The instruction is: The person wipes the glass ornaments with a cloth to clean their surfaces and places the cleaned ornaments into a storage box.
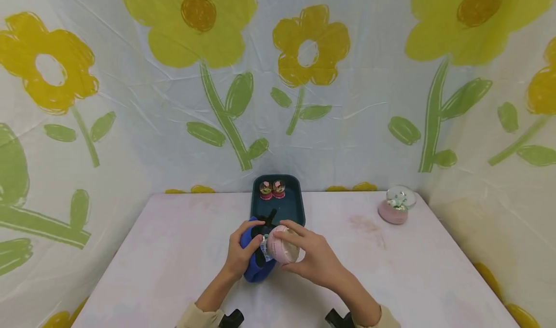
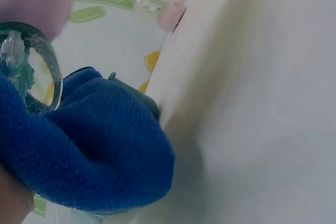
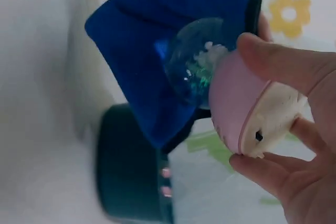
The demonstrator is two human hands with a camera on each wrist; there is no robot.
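**Snow globe held with its glass against a blue cloth**

Head view: the left hand grips the cloth, its thumb lying close by the globe's glass dome. The right hand pinches the globe's pink base between thumb and fingers. The globe is tipped on its side above the desk, with its dome turned toward the left hand and its underside toward the right. Just behind the hands lies a dark green tray, with two small globes on red bases side by side in its far part. Another pink-based globe stands near the far right corner of the desk, well apart from the hands. A flowered sheet hangs behind.

Left wrist view: the cloth fills much of the left side, folded and bulging, with the dome resting against it. Only a bit of the left hand shows at the lower left edge, too little to tell its grip from here.

Right wrist view: the thumb and fingers press the base from opposite sides. Its cream underside has a small dark spot. Dark edging runs along the cloth; the small globes are blurred.
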